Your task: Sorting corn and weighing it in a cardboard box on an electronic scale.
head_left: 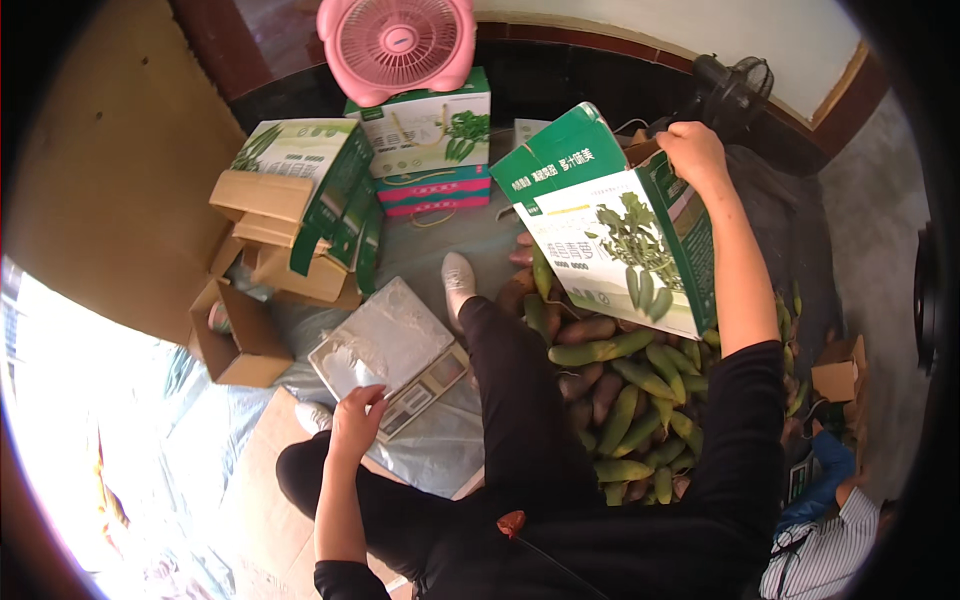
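Observation:
My right hand (693, 152) is closed on the upper edge of a green and white cardboard box (600, 235) printed with leafy green radishes. The box hangs tilted above a heap of long green radishes (633, 418) and reddish-brown roots (605, 396), with its top flap raised. Whether anything lies inside it is hidden. My left hand (354, 425) hovers by the near edge of a flat weighing scale (385, 340), its fingers pinched together. What they hold, if anything, is too small to make out. The scale's metal plate is bare and smeared.
At the far left stand a green and white box (300, 180) with brown flaps folded out and a small brown carton (238, 335). A pink fan (400, 45) tops stacked boxes (430, 135) behind. A black fan (728, 90) stands back right. Someone's striped sleeve (825, 550) shows lower right.

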### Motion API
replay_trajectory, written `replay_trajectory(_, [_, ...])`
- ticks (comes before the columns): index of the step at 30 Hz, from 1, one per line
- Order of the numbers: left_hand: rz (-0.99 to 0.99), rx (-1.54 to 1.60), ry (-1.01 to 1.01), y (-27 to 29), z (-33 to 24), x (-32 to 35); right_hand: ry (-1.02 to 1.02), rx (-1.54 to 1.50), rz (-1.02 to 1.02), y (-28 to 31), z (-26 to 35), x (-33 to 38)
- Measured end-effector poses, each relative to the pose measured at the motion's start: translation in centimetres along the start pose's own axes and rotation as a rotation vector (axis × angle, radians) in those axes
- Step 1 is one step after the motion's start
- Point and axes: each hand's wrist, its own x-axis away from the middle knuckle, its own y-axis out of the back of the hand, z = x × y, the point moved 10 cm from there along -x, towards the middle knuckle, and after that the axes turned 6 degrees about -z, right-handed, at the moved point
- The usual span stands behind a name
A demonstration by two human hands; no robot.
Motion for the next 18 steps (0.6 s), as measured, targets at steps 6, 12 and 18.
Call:
replay_trajectory(6, [-0.101, 0.234, 0.135, 4.9, -2.6, 1.0, 0.231, -0.094, -0.043, 3.6, 9.1, 3.1])
replay_trajectory(12, [-0.246, 0.474, -0.053, 12.1, -9.8, 2.2, 0.378, -0.325, -0.196, 9.1, 17.3, 5.7])
replay_trajectory(18, [-0.183, 0.49, 0.005, 12.1, -9.5, 4.2, 0.22, -0.863, 0.098, 9.1, 19.9, 8.8])
